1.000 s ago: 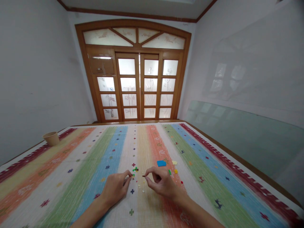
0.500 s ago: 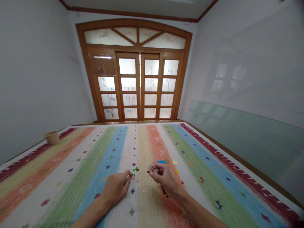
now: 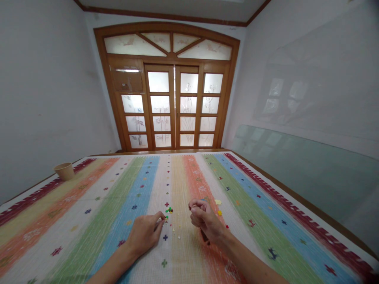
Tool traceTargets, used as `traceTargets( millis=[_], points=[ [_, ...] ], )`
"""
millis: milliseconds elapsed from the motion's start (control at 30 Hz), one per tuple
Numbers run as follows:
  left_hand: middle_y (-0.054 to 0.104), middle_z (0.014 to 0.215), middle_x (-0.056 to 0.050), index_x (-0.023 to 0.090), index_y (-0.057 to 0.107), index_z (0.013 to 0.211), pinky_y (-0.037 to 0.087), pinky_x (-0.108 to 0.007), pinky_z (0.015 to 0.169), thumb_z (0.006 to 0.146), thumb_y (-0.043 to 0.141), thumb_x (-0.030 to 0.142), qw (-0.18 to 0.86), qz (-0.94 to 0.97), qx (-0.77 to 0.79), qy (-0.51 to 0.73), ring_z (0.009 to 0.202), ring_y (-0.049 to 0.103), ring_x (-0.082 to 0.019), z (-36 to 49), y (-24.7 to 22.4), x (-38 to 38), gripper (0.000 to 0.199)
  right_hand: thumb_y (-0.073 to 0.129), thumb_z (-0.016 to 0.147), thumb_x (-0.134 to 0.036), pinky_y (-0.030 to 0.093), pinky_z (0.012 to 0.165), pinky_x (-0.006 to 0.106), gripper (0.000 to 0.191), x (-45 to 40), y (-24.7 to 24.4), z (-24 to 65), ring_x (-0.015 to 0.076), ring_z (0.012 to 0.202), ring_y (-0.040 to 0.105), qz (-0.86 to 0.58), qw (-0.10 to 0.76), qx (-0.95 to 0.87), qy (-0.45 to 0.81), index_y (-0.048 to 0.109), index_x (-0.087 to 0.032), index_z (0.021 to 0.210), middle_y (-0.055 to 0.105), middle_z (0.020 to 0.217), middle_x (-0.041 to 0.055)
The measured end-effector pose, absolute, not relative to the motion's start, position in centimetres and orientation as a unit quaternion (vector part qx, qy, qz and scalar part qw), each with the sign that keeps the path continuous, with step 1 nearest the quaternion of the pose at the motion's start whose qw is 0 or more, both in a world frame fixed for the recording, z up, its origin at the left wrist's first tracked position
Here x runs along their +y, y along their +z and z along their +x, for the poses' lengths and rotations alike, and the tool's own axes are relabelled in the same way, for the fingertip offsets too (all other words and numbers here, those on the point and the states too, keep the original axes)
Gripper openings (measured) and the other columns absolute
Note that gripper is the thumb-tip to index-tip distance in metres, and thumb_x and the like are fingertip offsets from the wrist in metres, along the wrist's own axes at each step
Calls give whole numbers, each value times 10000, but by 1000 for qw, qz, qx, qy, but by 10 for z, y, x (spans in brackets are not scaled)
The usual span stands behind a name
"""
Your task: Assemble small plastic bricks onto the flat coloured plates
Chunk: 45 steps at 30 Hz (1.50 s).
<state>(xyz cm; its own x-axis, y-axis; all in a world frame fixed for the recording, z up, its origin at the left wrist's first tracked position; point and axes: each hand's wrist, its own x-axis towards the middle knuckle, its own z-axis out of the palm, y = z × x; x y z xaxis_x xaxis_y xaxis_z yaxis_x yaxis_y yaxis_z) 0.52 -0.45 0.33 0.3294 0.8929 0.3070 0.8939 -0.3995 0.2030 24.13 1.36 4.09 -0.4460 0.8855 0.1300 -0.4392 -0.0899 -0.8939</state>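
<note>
Here, the left hand [image 3: 144,233] is closed to a narrow pinch just beside tiny plastic bricks [image 3: 168,211]; the right hand [image 3: 206,221] is curled tight, its hold unclear.

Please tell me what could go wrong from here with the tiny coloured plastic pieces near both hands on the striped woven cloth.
The tiny coloured plastic pieces lie right by the left hand, so one slip of its fingers might scatter them. They also resemble the small crosses woven into the striped woven cloth, so a piece could be overlooked. The curled right hand is close to a small yellow piece and might knock it.
</note>
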Motion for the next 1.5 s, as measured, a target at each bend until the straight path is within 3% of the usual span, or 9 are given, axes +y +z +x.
traceTargets(
  millis=[500,867,1100,1333,1500],
  points=[
    [720,692,-35,222,674,950,421,-250,612,943,418,312,-14,-814,-546,-197,665,685,-189,5,4,-5,271,763,664,-398,101,417,224,318,20,44,250,38,403,139,-235,480,-508,675,530,-193,736,259,464,-140],
    [728,711,-38,222,677,963,422,-255,617,941,440,302,-13,-812,-550,-195,673,688,-195,5,2,-5,252,780,670,-491,162,443,220,377,28,52,274,56,445,187,-261,439,-608,608,562,-185,702,289,475,-115],
    [724,704,-34,220,683,965,428,-253,628,935,467,290,-14,-810,-555,-191,684,690,-198,5,1,-4,229,732,751,-398,335,551,252,237,35,62,296,69,465,230,-257,354,-710,552,619,-195,708,282,489,-120],
    [718,693,-32,219,681,965,425,-252,632,929,477,278,-20,-809,-555,-193,680,687,-195,6,2,-4,215,674,706,-185,200,471,223,84,41,59,312,69,448,264,-338,212,-790,465,613,-182,648,327,467,-105],
    [721,701,-30,217,682,967,414,-251,623,924,488,288,-24,-809,-558,-184,672,685,-194,7,4,-4,211,636,646,-126,218,449,194,30,44,55,317,66,450,357,-388,103,-820,409,640,-155,650,420,482,-84]
  ],
)
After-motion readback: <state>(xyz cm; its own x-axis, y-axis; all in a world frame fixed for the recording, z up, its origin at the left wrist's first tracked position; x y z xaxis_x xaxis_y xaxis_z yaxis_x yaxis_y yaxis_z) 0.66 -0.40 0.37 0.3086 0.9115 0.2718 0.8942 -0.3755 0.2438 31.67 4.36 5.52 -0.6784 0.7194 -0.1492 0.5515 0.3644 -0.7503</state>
